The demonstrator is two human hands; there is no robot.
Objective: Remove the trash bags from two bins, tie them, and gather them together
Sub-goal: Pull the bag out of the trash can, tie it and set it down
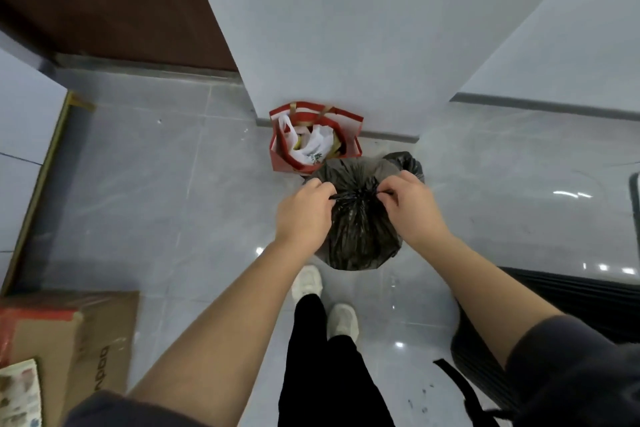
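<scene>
The trash bag (360, 229) is showing glossy black with brownish streaks. The paper gift bag (281, 159) is glowing red with gold handles; the plastic bag (317, 146) is showing white with green print. The floor (156, 184) is gleaming pale grey, faintly veined; the sneakers (343, 321) are showing white, the trousers (322, 374) black.

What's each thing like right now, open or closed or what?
black trash bag: standing on the floor, mouth bunched shut, knot unclear.
left hand: pinches a strand at the bag's neck.
right hand: pinches the opposite strand.
red paper bag: upright, open, white plastic bags inside.
</scene>
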